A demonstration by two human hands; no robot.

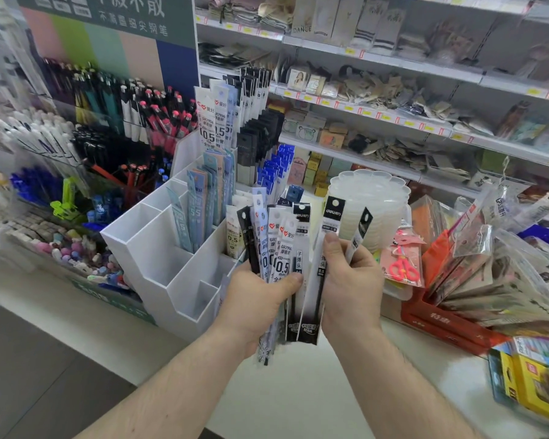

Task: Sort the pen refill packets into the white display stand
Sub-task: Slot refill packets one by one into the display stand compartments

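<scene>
White display stand [159, 258] is the reference: tiered compartments, back ones already hold tall packets, several front ones look empty, though their floors are partly hidden. Just right of the stand's front corner, left hand [257, 299] grips a fanned bundle of refill packets [278, 248], fingers curled round the lower half, thumb across the front. Right of that, right hand [351, 280] pinches two black-topped packets [330, 248], thumb on the nearer one, the second splayed out to the right; I can't tell how firmly the outer one is held. Main risk: the bundle is loose and fanned, mixed white and black headers, so pulling one out could drag a neighbour and drop it between stand and counter edge. Second: the mixed types look alike at the bottom, so a packet could go into the wrong compartment if only the tail is read. Third: packets are long and floppy, and the stand's dividers are narrow, so a bent tip could catch on a wall and buckle. Stack of clear plastic lids [374, 204], behind the right hand and further right of the stand, could get knocked on a wide swing.
</scene>
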